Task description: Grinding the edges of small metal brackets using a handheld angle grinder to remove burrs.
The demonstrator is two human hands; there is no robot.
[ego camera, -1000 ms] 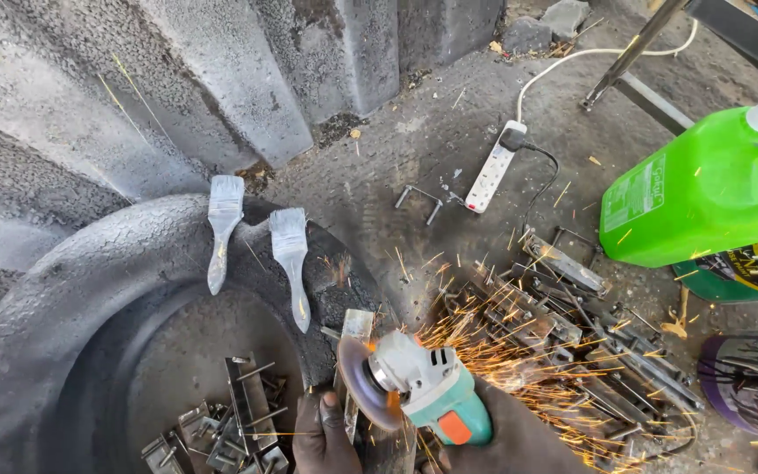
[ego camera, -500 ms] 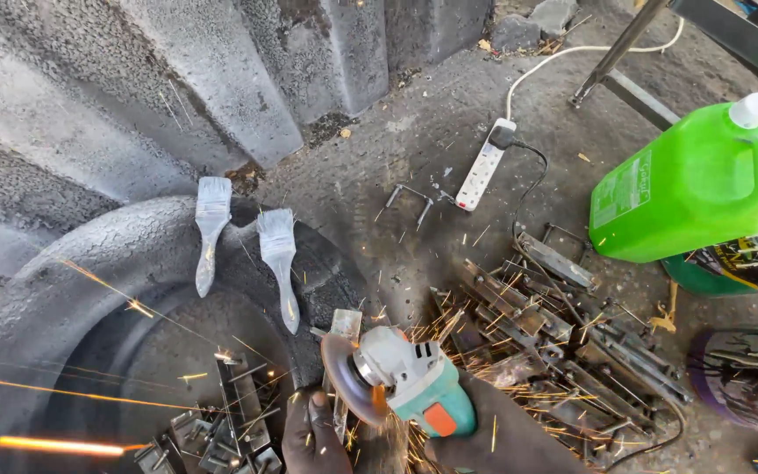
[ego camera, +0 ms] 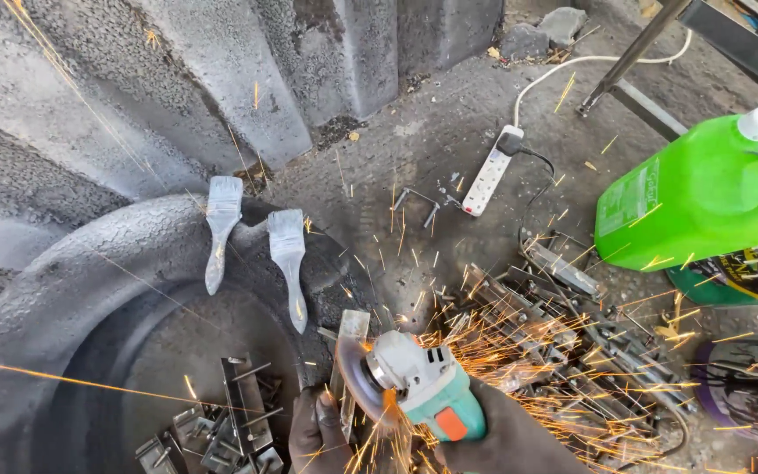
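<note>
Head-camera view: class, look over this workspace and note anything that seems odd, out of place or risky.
Sparks from the angle grinder spray over the pile of metal pieces toward the green plastic jug, which lies tilted on its side. Two paintbrushes rest on the tyre, also among flying sparks. The right hand holds the grinder; the left hand steadies a metal strip.

l hand (ego camera: 319, 432) fingers curled shut; r hand (ego camera: 511, 439) clenched.

Sparks (ego camera: 519, 351) from the angle grinder (ego camera: 418, 386) now spray rightward over the scrap
</note>
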